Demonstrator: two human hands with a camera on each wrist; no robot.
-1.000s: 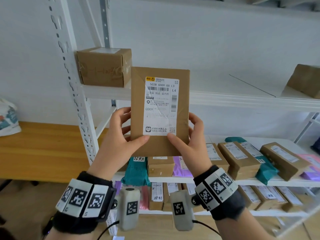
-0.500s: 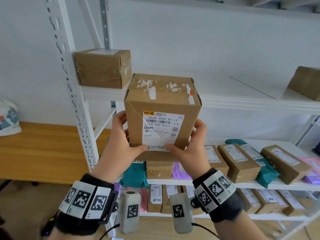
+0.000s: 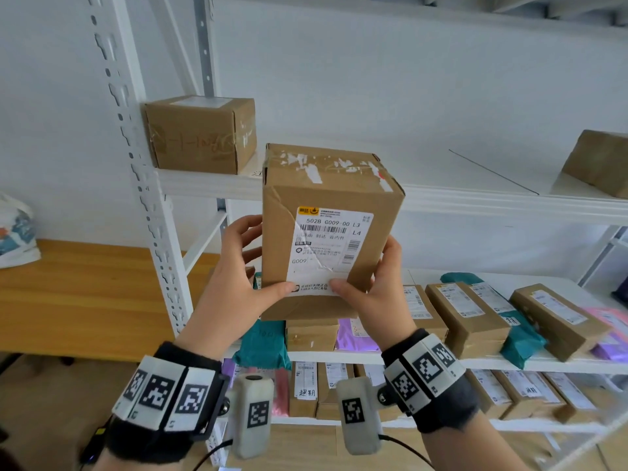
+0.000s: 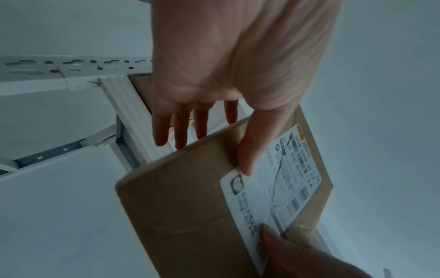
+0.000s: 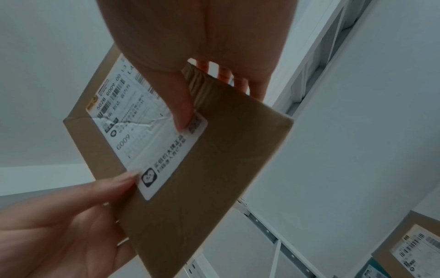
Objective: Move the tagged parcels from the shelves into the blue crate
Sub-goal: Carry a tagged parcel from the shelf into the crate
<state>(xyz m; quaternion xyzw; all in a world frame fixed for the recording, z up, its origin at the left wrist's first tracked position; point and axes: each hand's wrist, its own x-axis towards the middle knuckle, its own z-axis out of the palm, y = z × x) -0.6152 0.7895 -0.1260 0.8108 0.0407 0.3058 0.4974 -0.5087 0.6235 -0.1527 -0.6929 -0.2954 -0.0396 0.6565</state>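
While the head camera looks at the white metal shelves (image 3: 475,202), both hands hold one brown cardboard parcel with a white shipping label (image 3: 326,232) upright in the air, in front of the upper shelf board and not resting on it. The left hand (image 3: 234,287) clasps its left side and the right hand (image 3: 377,287) its right side, and both thumbs press on the lower edge of the label. A second brown cardboard box (image 3: 200,134) stands on the upper shelf to the left, apart from the held one. The blue crate is not in view.

In the left wrist view, the left thumb lies on the label face of the parcel (image 4: 197,206) and the fingers (image 4: 181,129) reach behind it, rather straight.

In the right wrist view, the right thumb presses on the label corner and the fingers (image 5: 252,88) go behind the far edge of the parcel (image 5: 214,178).

I judge the box to be stiff and not heavy; its taped top looks worn. The cardboard sides give good friction, so holding it low at both sides seems safest.
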